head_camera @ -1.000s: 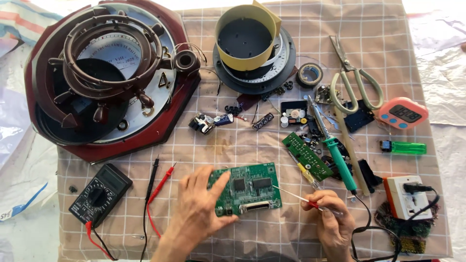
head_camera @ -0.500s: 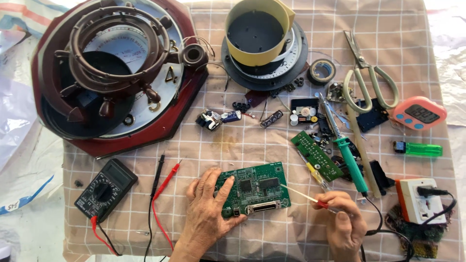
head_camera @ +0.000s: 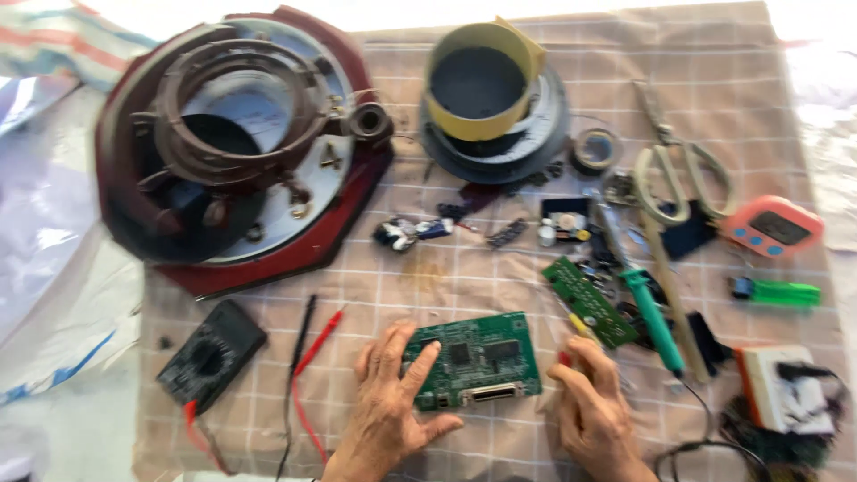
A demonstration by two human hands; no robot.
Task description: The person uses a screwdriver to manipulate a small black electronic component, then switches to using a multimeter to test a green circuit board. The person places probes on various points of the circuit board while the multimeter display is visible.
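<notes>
while i watch, left hand (head_camera: 386, 412): fingers spread flat on green circuit board (head_camera: 475, 359)
right hand (head_camera: 594, 412): fingers curled beside board, grip unclear

The circuit board (head_camera: 475, 359) lies between both hands, multimeter (head_camera: 211, 354) at left.

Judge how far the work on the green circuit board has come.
Done: the red housing lies opened, parts spread over the cloth. In hand: the left hand pins the board; the right hand sits beside it. Left: soldering iron and multimeter lie unused; nothing is reassembled.
</notes>
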